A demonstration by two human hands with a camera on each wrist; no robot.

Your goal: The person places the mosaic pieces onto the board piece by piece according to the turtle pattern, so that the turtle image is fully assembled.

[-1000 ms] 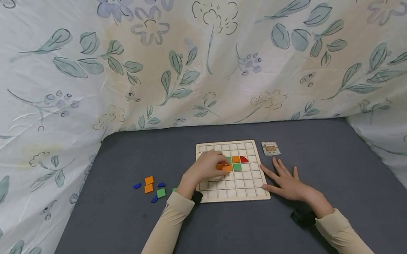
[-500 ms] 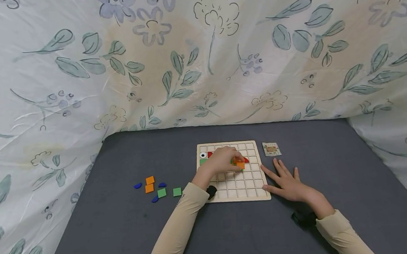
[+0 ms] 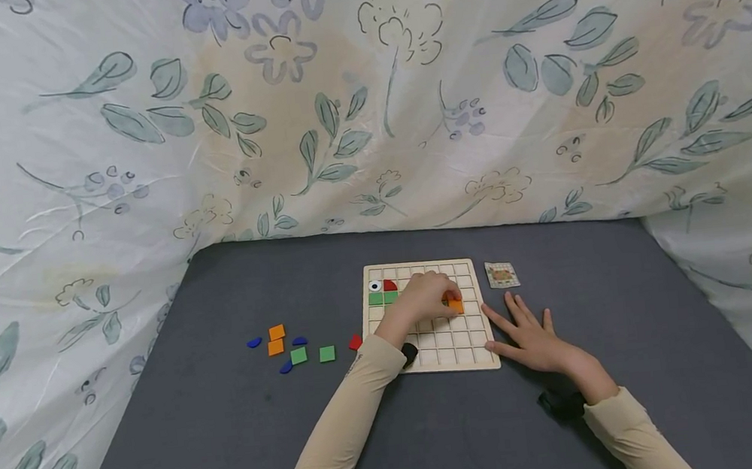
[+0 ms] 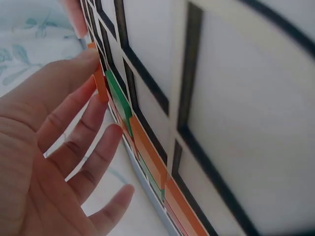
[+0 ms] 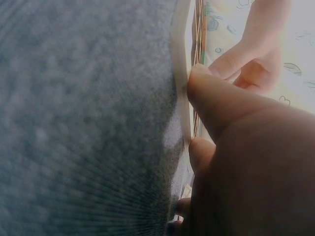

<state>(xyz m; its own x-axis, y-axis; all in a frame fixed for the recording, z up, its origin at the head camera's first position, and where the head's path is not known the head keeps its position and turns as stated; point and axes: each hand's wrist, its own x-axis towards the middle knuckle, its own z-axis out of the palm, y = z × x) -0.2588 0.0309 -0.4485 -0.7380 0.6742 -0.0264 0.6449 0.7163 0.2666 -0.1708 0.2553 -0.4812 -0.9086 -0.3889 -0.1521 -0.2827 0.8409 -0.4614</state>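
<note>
Over the upper middle of a pale wooden grid board (image 3: 469, 357), my left hand (image 3: 423, 299) pinches an orange square tile (image 3: 456, 307) between thumb and fingers. The left wrist view shows the held orange tile (image 4: 101, 84) standing edge-on at the grid, past a set green tile (image 4: 118, 92) and another orange tile (image 4: 148, 147). An eye tile (image 3: 375, 287), a red quarter-round tile (image 3: 390, 285) and green squares (image 3: 375, 299) sit in the board's upper left. My right hand (image 3: 534, 341) lies with fingers spread, thumb and fingertip touching the board's right edge. The left hand hides some set tiles.
Left of the board lie loose orange squares (image 3: 276, 347), blue half-round pieces (image 3: 254, 343), green squares (image 3: 327, 354) and a red piece (image 3: 355, 342) partly behind the left sleeve. A small picture card (image 3: 502, 275) lies beyond the right hand. Floral cloth (image 3: 368, 152) borders the dark table.
My left hand has moved right across the board with the orange tile, uncovering the eye, red and green tiles at upper left. The right hand has stayed at the board's edge.
</note>
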